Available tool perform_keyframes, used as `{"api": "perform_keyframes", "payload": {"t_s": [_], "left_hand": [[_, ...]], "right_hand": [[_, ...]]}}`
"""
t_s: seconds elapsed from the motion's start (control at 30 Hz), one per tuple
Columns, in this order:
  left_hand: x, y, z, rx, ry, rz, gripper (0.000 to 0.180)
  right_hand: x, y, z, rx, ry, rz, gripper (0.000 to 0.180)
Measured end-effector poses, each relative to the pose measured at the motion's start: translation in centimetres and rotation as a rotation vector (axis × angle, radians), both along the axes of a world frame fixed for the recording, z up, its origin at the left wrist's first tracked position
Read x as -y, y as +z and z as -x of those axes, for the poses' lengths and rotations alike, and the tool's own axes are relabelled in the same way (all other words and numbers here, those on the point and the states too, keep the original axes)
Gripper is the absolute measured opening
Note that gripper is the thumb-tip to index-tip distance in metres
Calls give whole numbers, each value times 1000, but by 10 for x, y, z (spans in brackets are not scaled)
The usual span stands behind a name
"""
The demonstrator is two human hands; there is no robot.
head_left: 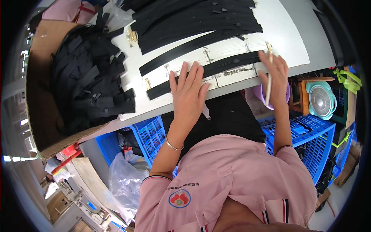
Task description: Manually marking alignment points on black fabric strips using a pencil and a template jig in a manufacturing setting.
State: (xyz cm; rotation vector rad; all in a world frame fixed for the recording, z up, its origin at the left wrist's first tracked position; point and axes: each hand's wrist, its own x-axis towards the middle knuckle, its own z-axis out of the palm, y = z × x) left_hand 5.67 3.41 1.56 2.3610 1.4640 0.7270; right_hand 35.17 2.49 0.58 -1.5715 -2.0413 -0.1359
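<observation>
A white worktable [286, 34] carries long black straps [201, 69] across its middle; beyond them lies a stack of more black straps [193, 19].

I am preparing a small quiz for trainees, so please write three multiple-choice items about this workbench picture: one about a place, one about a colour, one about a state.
1. Where does the cardboard box of black strips stand?
A. at the person's left
B. at the person's right
C. under the table

2. What colour are the plastic crates under the table?
A. red
B. blue
C. white

3. How does the left hand lie?
A. clenched in a fist
B. raised off the table
C. flat, fingers spread, on a black strip

Answers: 1 A, the box fills the picture's left side. 2 B, the lattice walls are blue. 3 C, the palm presses down while the right hand holds a thin stick.
</observation>
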Motion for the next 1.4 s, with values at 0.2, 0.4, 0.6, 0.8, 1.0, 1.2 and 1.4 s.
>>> {"api": "perform_keyframes", "payload": {"t_s": [0.2,0.4,0.6,0.8,1.0,1.2,1.4], "left_hand": [[31,4,32,-99,263,26,61],[45,-3,62,-104,323,55,63],[36,-1,66,-94,289,32,66],[35,-6,65,-94,304,4,67],[37,-6,65,-77,333,-4,66],[34,-7,62,-42,332,-44,66],[35,-8,63,-43,337,-36,67]], "right_hand": [[1,0,-4,-55,-143,-11,43],[1,-8,-7,-19,-163,-18,41],[1,-6,-5,-66,-235,43,41],[-12,11,36,-334,-50,-85,38],[-27,43,149,-1008,136,469,29],[-54,18,203,-978,289,478,20],[-52,13,203,-876,334,486,20]]}}
